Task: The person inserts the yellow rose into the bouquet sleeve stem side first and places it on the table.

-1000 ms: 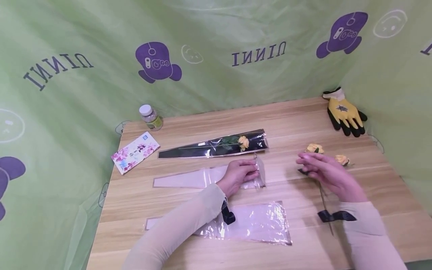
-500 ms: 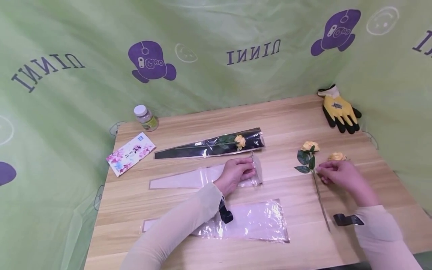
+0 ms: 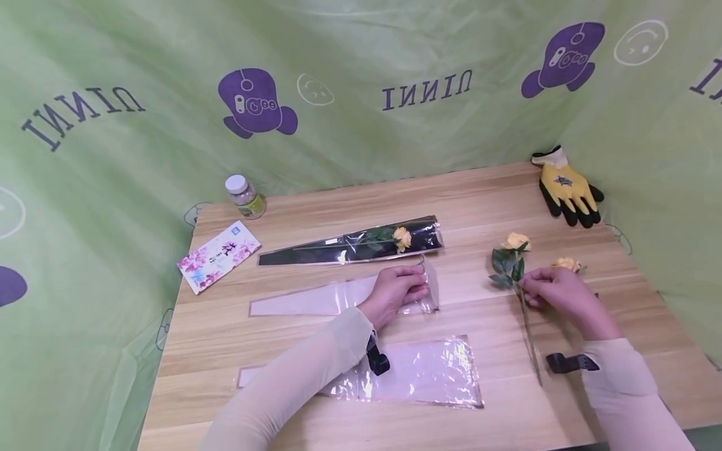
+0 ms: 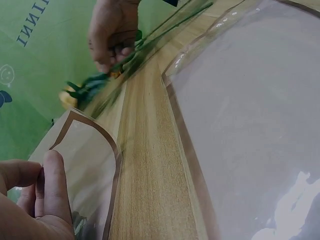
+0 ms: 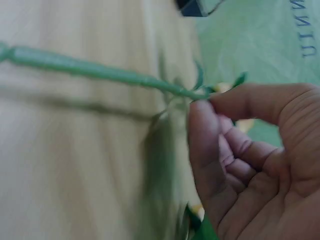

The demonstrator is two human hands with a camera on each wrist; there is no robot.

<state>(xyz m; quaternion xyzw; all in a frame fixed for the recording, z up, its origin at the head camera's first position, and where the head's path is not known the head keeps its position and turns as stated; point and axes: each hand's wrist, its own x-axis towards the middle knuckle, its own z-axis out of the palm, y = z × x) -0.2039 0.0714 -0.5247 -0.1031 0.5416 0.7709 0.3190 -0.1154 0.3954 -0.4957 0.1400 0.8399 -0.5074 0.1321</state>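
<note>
Rose (image 3: 509, 262) shifted left, seemingly lifted, right hand (image 3: 555, 293) pinching

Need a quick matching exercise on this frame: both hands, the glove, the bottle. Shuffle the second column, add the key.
Column 1
1. Left hand
2. Right hand
3. Glove
4. Bottle

Column 2
A. Yellow with black fingers
B. Pinching a green rose stem
C. Topped with a white lid
D. Holding the wide end of the middle sleeve

Pairs: 1-D, 2-B, 3-A, 4-C
</note>
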